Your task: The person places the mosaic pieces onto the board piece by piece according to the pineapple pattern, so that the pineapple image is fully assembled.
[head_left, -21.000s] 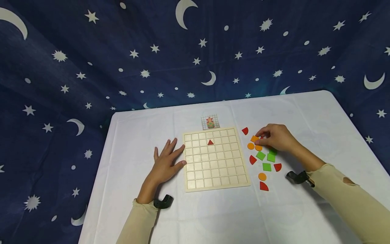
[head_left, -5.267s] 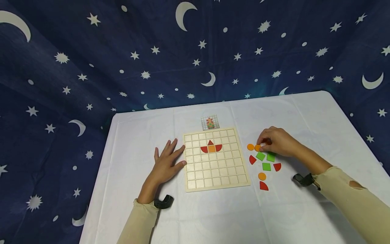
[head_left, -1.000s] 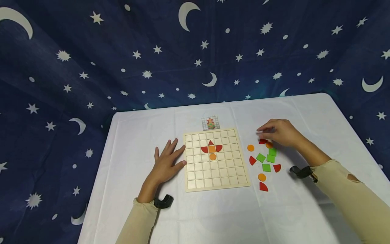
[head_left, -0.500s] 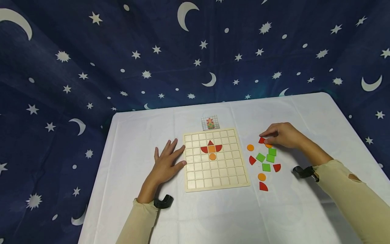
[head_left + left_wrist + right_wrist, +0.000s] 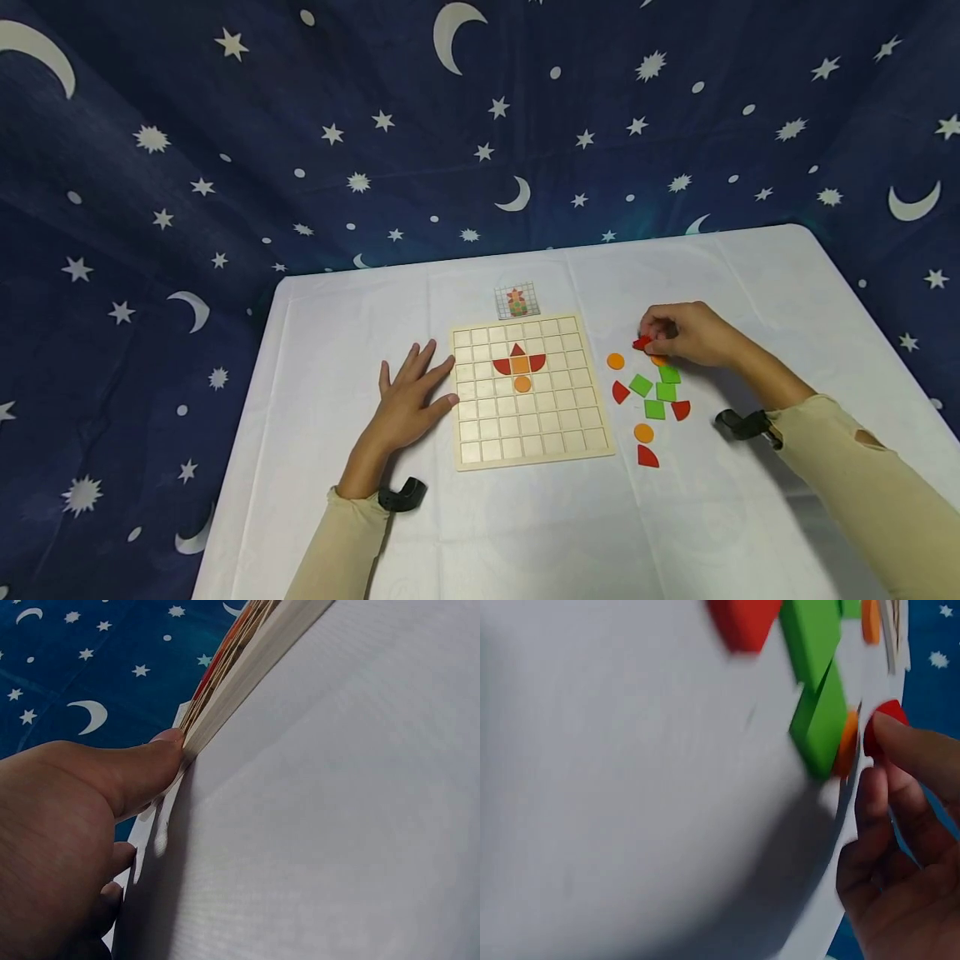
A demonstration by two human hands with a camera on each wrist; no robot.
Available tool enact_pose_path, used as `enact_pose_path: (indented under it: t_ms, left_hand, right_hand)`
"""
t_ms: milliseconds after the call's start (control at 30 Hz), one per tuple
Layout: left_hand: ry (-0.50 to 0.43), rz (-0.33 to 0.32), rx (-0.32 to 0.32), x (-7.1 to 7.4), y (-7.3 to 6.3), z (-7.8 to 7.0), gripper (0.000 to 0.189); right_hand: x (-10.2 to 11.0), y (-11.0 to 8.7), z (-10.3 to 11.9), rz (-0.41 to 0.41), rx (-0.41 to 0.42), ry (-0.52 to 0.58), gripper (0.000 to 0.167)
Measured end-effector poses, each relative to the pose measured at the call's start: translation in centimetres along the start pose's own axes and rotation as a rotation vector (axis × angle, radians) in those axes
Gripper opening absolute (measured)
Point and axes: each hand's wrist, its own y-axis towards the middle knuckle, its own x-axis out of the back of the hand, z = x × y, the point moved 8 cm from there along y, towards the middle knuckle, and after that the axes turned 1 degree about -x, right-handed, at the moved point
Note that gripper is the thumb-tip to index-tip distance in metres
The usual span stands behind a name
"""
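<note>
My left hand [image 5: 405, 410] lies with spread fingers on the cloth, its thumb and index fingertip touching the left edge of a wooden grid board [image 5: 487, 452]. On the board sit a red triangle [image 5: 517, 350], an orange square [image 5: 520, 365] between two red quarter circles [image 5: 502, 367], and an orange disc [image 5: 522, 384] below. Right of the board, my right hand [image 5: 696, 335] pinches a red quarter-circle piece [image 5: 642, 342] between thumb and fingers. The right wrist view shows this red piece [image 5: 889, 707] tilted, off the table. An orange disc [image 5: 658, 361] is partly hidden under that hand.
Several green squares [image 5: 655, 409], red quarter circles [image 5: 648, 456] and orange discs [image 5: 643, 433] lie loose right of the board. A small gridded picture card [image 5: 517, 301] lies behind it. A starry dark blue curtain [image 5: 405, 200] hangs beyond the table's far edge.
Since the oldest frame, two red quarter circles, an orange square and an orange disc have come onto the board. Within the last second, my right hand has pinched and tilted a red piece.
</note>
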Motion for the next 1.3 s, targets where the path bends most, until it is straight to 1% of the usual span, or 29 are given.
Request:
enact_pose_path:
  t_ms: [167,367,467,600,700,867,1000,1200,1300]
  left_hand:
    - [-0.002,-0.003,-0.002,0.0,-0.1,0.1,0.062]
    - [0.002,-0.009,-0.006,0.0,-0.1,0.1,0.062]
    - [0.002,-0.010,-0.006,0.0,-0.1,0.0,0.062]
    - [0.003,-0.014,-0.007,0.1,-0.1,-0.1,0.062]
    - [0.003,-0.014,-0.009,0.1,-0.1,-0.1,0.062]
    - [0.001,-0.013,-0.009,0.1,-0.1,0.0,0.062]
    - [0.003,-0.027,-0.017,0.1,-0.1,-0.1,0.062]
    - [0.005,-0.045,-0.035,0.3,-0.1,-0.3,0.063]
    - [0.005,-0.045,-0.035,0.3,-0.1,-0.4,0.063]
  right_hand:
    - [-0.8,0.3,1.5,0.003,0.008,0.091,0.030]
    - [-2.4,0.9,3.5,0.026,-0.010,0.227,0.018]
    - [-3.5,1.3,4.6,0.049,-0.037,0.310,0.013]
    - [-4.8,1.7,5.7,0.077,-0.083,0.414,0.014]
    - [-5.7,1.9,6.4,0.087,-0.099,0.455,0.018]
    - [-6.7,2.2,7.5,0.072,-0.115,0.442,0.026]
    - [-7.3,2.4,8.5,0.057,-0.108,0.403,0.020]
    - [-8.2,2.7,10.0,0.048,-0.071,0.348,0.014]
    - [-8.4,2.7,10.7,0.037,-0.029,0.315,0.014]
